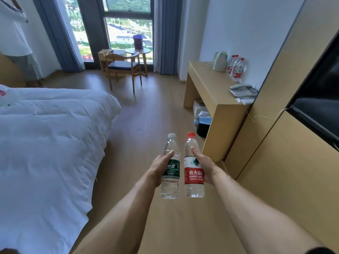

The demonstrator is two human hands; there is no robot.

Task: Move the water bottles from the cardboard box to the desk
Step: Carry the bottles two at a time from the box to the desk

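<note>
My left hand [159,167] grips a clear bottle with a green label and white cap [170,166]. Beside it, my right hand [206,165] grips a clear bottle with a red label and red cap [193,167]. Both bottles are upright and held side by side over the wooden floor. The light wooden desk [207,83] stands ahead on the right against the wall. Several red-labelled water bottles [235,67] stand at its far end. No cardboard box shows in this view.
On the desk are a pale kettle [220,60] and a telephone [243,90]. A dark bin with a plastic liner [202,124] sits under the desk. A white bed [49,136] fills the left. A wooden chair [122,69] and round table stand by the window.
</note>
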